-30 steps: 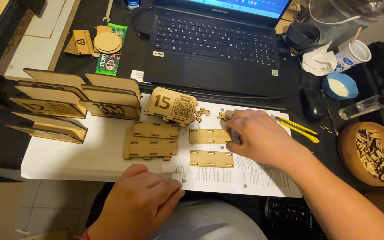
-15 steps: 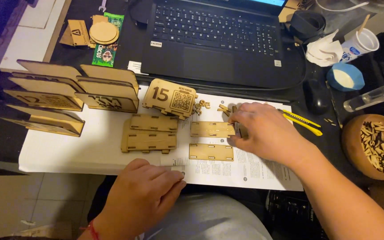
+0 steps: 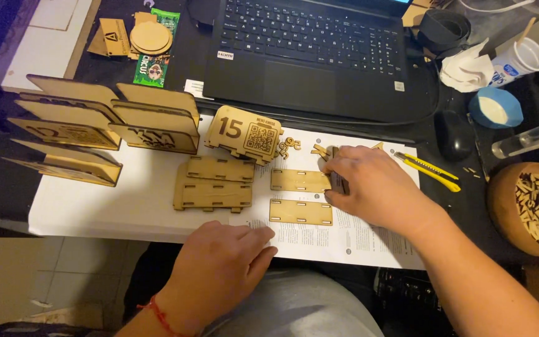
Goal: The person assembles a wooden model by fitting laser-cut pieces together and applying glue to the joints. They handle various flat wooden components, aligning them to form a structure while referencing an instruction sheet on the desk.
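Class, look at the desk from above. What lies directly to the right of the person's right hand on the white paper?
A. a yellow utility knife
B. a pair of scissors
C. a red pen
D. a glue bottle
A: the yellow utility knife lies just beyond the right hand at the edge of the white paper.

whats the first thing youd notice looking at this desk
The flat laser-cut wooden panels spread over a white paper sheet at centre, with the right hand resting at the end of one and the left hand on the sheet's near edge. Behind them sits an open black laptop, and a wooden bowl of small cut pieces is at far right.
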